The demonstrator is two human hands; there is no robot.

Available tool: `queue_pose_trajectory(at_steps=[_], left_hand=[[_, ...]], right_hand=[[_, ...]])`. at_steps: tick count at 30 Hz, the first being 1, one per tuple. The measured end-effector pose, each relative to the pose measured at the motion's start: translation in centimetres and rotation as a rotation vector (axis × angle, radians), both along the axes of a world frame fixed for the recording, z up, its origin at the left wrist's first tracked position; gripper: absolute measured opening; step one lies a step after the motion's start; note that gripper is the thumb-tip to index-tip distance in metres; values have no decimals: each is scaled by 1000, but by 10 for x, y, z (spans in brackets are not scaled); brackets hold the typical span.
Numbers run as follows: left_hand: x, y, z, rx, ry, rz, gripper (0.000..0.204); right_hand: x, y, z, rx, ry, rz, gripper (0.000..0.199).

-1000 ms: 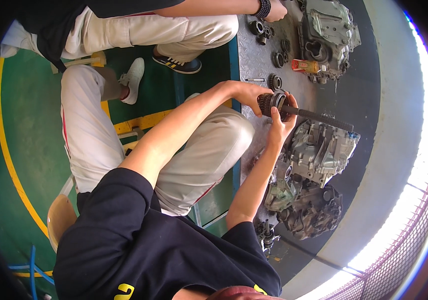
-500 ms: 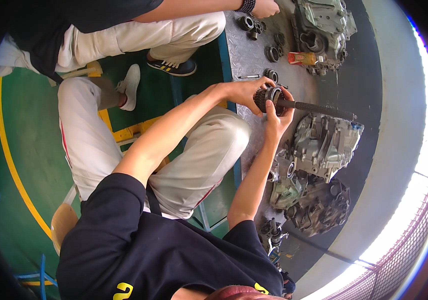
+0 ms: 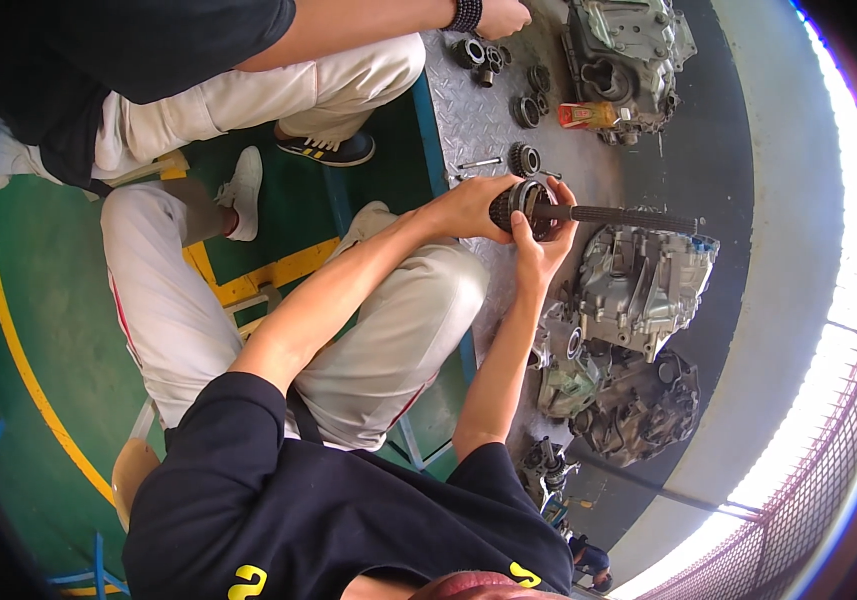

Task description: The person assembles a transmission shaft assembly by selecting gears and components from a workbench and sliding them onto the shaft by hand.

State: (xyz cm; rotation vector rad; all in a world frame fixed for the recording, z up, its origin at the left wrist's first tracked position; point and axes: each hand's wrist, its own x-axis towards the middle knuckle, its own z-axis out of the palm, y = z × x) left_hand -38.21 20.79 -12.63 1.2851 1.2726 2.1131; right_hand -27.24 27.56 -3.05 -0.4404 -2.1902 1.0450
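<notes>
A dark splined gear shaft point(image 3: 634, 216) is held in both my hands above the edge of the metal-topped bench. Its thick end carries a toothed gear and ring assembly point(image 3: 529, 198); the long, thin end points right. My left hand point(image 3: 471, 209) closes round the gear end from the left, its fingertips partly hidden behind the gear. My right hand point(image 3: 545, 245) grips the assembly from the near right, the thumb on the ring's near side and the fingers round its far side. A loose gear point(image 3: 524, 158) stands on the bench just beyond my hands, beside a pen-like rod point(image 3: 480, 163).
Gearbox housings point(image 3: 639, 285) line the bench's right side, another point(image 3: 634, 60) farther back. Several loose gears and rings point(image 3: 526, 112) lie near an orange-red box point(image 3: 589, 115). A co-worker's hand point(image 3: 502, 18) reaches over the far bench. A dirty casing point(image 3: 649, 405) sits nearer on the right.
My left hand's fingers have slid from the top of the gear round to its left side. My right hand keeps its grip. The whole view has shifted slightly.
</notes>
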Motion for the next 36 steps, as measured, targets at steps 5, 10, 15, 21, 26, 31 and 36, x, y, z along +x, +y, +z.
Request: queue_pose_trajectory(at_steps=[5,10,15,21,26,31,36], left_hand=[[-1,2,-7,20,-16,-7,80],[-3,2,-6,18,-47,-78,77],[-4,0,-2,-18,-54,-88,73],[-5,-7,8,-36,-89,-140,73],[-7,-5,6,-54,-28,-100,73],[-5,-7,8,-86,-26,-108,72],[-3,-5,10,-72,-45,-119,72]], right_hand=[[-6,-11,-9,10,65,-61,76],[-1,-4,-6,2,29,9,76],[3,-1,-6,3,6,-14,70],[11,17,23,-208,-207,177,64],[5,28,31,-54,-272,247,63],[6,32,30,-5,-235,269,60],[9,31,24,-136,-197,273,73]])
